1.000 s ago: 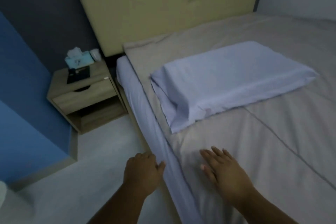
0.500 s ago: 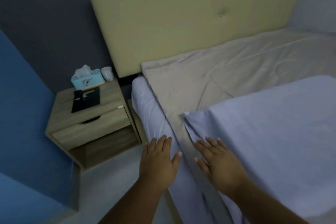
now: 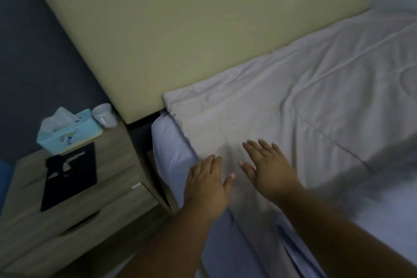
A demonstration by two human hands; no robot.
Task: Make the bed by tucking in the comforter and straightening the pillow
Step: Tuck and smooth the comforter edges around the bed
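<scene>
A beige-grey comforter (image 3: 282, 101) lies over the bed, its top corner near the cream headboard (image 3: 180, 18). The mattress side in a pale lilac sheet (image 3: 171, 153) shows below the comforter's left edge. My left hand (image 3: 208, 185) rests open at that edge, fingers spread. My right hand (image 3: 269, 165) lies flat and open on the comforter just to the right. The pale pillow (image 3: 383, 198) is a blurred shape at the lower right, partly behind my right forearm.
A wooden nightstand (image 3: 108, 205) stands left of the bed with a light blue tissue box (image 3: 67, 133), a white cup (image 3: 105, 115) and a flat black item (image 3: 70, 176) on top. A dark wall is behind it.
My view and both hands have moved up the bed toward the headboard. The hands went from the pillow's corner to the comforter near its top corner; the pillow slid out to the lower right.
</scene>
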